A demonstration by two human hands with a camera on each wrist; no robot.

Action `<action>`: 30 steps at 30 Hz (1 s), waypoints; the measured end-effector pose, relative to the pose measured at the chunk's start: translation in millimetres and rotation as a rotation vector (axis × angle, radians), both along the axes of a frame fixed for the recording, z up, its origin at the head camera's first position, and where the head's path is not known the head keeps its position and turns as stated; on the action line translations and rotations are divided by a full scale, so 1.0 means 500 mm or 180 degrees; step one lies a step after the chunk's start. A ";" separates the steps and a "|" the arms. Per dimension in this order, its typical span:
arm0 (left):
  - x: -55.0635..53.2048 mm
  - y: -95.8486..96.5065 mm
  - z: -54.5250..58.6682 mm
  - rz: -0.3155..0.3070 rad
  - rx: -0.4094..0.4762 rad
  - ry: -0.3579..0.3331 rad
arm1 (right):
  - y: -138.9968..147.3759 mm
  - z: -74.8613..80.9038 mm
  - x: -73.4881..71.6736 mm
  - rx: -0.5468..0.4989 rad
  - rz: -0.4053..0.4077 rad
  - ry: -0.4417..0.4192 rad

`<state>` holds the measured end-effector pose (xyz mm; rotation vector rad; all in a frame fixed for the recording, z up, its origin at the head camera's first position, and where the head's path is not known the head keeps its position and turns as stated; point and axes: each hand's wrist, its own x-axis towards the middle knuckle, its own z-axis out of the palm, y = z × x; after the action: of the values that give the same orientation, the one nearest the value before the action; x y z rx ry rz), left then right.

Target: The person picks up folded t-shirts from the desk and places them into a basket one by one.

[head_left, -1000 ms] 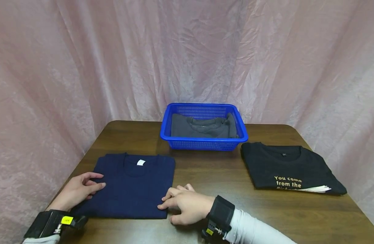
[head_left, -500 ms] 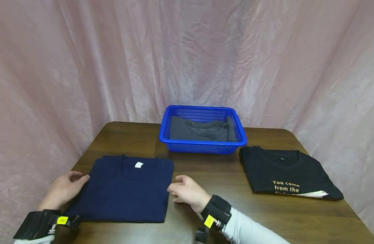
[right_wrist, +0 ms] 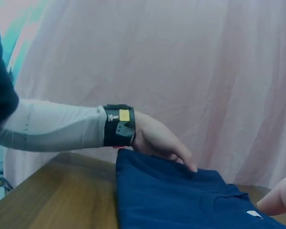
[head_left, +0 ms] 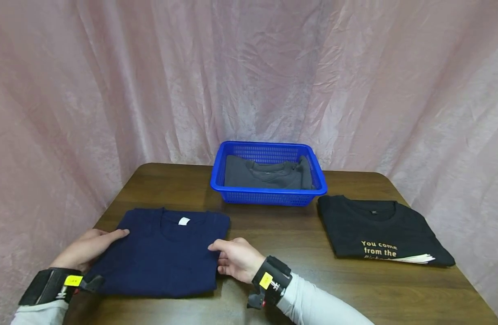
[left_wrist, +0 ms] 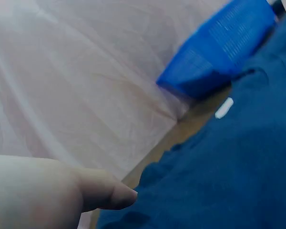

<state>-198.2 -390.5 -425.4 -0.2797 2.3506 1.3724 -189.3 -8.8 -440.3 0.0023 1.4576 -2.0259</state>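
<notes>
A folded navy T-shirt [head_left: 163,257] with a white neck label lies at the left of the table, its near right corner slightly raised over a shadow. My left hand [head_left: 84,249] grips its left edge, thumb on top and the other fingers hidden beneath. At the right edge my right hand [head_left: 239,261] pinches the cloth between its thumb and curled fingers. The left wrist view shows the left thumb [left_wrist: 107,191] against the navy cloth [left_wrist: 219,171]. From the right wrist, the left hand [right_wrist: 159,139] appears across the shirt.
A blue plastic basket [head_left: 269,197] at the back of the table holds a folded dark grey shirt [head_left: 269,177]. On the right lies a folded black T-shirt [head_left: 379,230] with gold lettering. A pink curtain [head_left: 249,67] hangs behind the wooden table [head_left: 281,234].
The left hand drew back off the shirt, then its thumb came over the left edge. The right hand turned and now pinches the right edge. The shirt's near right corner has risen slightly.
</notes>
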 end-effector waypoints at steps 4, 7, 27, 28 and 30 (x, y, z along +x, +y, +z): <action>-0.004 -0.006 -0.012 -0.0076 0.0532 -0.0129 | -0.010 -0.004 -0.002 0.0348 0.0029 0.0329; 0.000 -0.009 -0.016 -0.0132 0.0717 -0.0134 | -0.015 -0.004 -0.002 0.0729 0.0026 0.0782; 0.014 -0.045 -0.020 -0.0690 0.2260 -0.0047 | 0.017 -0.015 -0.005 -0.0160 0.0101 0.0611; 0.015 -0.043 -0.015 -0.0729 0.2331 -0.0019 | 0.020 -0.010 -0.002 -0.0179 0.0098 0.0635; 0.018 -0.037 -0.005 -0.0794 0.2421 0.0043 | 0.026 -0.001 0.003 -0.0227 0.0088 0.0687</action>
<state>-189.2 -409.0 -427.8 0.2358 1.6291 1.9882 -187.6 4.1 -440.6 -0.2727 1.5040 -2.1067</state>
